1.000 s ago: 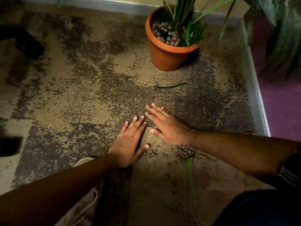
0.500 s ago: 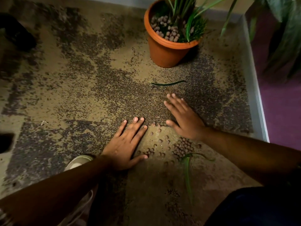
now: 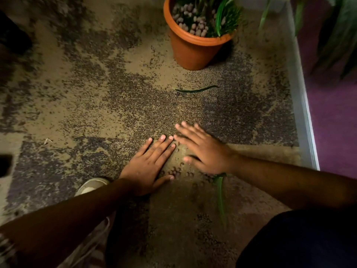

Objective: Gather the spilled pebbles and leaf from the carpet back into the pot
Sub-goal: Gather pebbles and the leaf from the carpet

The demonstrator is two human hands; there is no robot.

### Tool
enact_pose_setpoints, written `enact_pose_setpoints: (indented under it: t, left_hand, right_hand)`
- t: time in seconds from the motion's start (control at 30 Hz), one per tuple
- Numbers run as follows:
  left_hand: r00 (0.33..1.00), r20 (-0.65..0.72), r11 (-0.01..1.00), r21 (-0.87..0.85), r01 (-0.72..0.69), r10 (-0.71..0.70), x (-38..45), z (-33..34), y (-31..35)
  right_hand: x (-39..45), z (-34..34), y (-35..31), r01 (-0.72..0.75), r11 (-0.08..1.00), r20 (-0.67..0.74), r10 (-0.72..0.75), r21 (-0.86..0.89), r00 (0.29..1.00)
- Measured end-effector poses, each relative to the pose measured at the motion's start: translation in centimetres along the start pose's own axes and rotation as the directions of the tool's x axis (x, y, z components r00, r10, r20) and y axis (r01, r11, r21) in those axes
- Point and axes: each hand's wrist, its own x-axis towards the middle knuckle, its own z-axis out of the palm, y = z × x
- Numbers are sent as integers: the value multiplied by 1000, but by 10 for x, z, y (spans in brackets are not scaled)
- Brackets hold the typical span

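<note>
An orange pot (image 3: 191,49) with a green plant and pale pebbles stands on the carpet at the top. Small round pebbles (image 3: 174,172) lie scattered on the carpet between my hands. My left hand (image 3: 148,163) rests flat on the carpet, fingers spread, just left of them. My right hand (image 3: 204,151) lies flat and slightly blurred to their right, its fingertips close to the left hand's. A green leaf (image 3: 220,190) lies below my right wrist, partly hidden by it. A second, darker leaf (image 3: 197,89) lies on the carpet in front of the pot.
A grey skirting edge (image 3: 301,105) bounds the carpet on the right, with purple floor (image 3: 334,117) and another plant (image 3: 340,29) beyond. A white shoe (image 3: 90,187) sits beside my left forearm. A dark object (image 3: 11,35) lies at the far left.
My right hand has swept left and back toward my left hand, covering part of the pebble cluster. The left hand has barely moved. The view has shifted closer to the pot.
</note>
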Motion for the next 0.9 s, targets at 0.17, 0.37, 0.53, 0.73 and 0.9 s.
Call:
enact_pose_setpoints:
  t: [0.17,0.37,0.53,0.73,0.9]
  left_hand:
    - [998,-27,998,-30,51,-51,2,4,10]
    - [993,-55,993,-61,99,-102,4,6,23]
    - [995,-43,995,-42,90,-92,5,3,25]
    - [994,-68,995,-60,84,-88,6,1,27]
    - [993,-106,995,-92,40,-50,7,4,24]
  right_hand:
    - [-25,-1,-14,42,969,-189,5,245,982]
    - [-80,-4,10,-358,903,-250,414,239,875]
    - [-128,19,14,-322,947,-4,322,-6,947]
    - [-84,47,-57,-526,788,-221,602,320,767]
    - [-53,38,-89,-337,608,-448,776,719,443]
